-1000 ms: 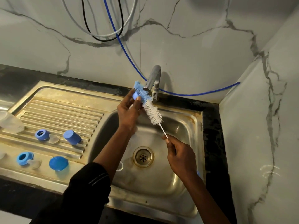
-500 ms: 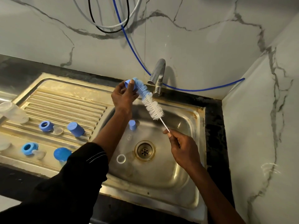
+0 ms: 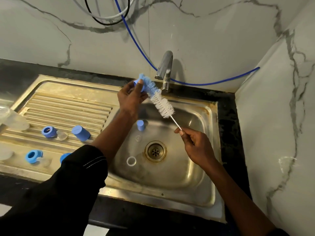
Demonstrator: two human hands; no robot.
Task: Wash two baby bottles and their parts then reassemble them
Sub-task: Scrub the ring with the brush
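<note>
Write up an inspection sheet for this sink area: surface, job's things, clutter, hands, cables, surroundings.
Surface: steel sink with ribbed drainboard; stains around the drain.
Job's things: bottle brush over the basin; small blue part against its blue bristles; blue cap and clear ring in the basin; blue collars, second blue cap, clear teats and clear bottle on the drainboard.
Clutter: nothing seen.
Hands: left hand grips the small blue part; right hand pinches the brush's wire handle.
Cables: blue hose, black cable, white cable on the wall.
Surroundings: faucet, no stream seen; marble walls; black countertop.
</note>
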